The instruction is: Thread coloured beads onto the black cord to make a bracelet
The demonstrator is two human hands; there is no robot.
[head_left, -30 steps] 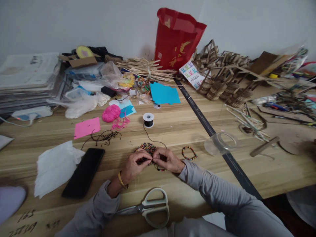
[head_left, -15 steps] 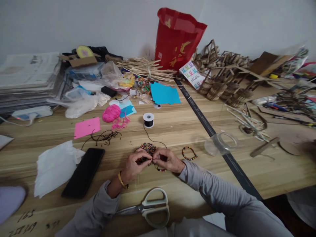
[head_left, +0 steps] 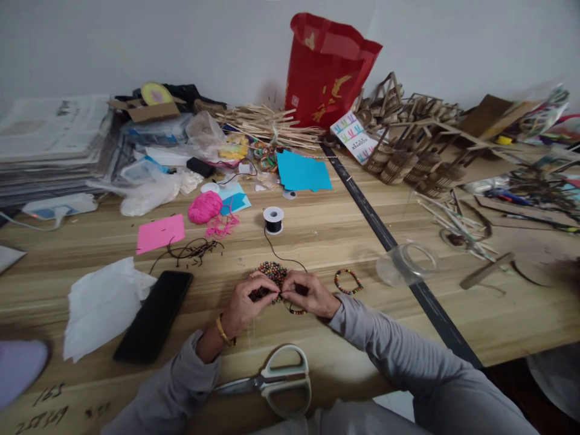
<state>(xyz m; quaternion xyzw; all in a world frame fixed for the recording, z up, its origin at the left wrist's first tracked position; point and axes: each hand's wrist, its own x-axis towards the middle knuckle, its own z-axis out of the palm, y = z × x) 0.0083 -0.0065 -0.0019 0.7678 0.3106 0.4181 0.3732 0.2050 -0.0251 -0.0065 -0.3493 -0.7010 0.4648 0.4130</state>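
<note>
Wooden table [head_left: 326, 248], two hands [head_left: 244, 300] [head_left: 312, 294] at beads [head_left: 272, 270], one spool [head_left: 273, 222]

Long grey L sleeve [head_left: 181, 374], bunched up nr the cuff [head_left: 200, 347], and R sleeve [head_left: 389, 335] matching it, rippled w/ folds! Narrow gold-col. bangle [head_left: 223, 332] round L hand's [head_left: 242, 302] wrist; greyish cloth [head_left: 357, 418] o'er lap, btm ctr.

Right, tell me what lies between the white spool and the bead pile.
In the head view, a thin black cord curves over the wooden tabletop between the white spool and bead pile.
</note>
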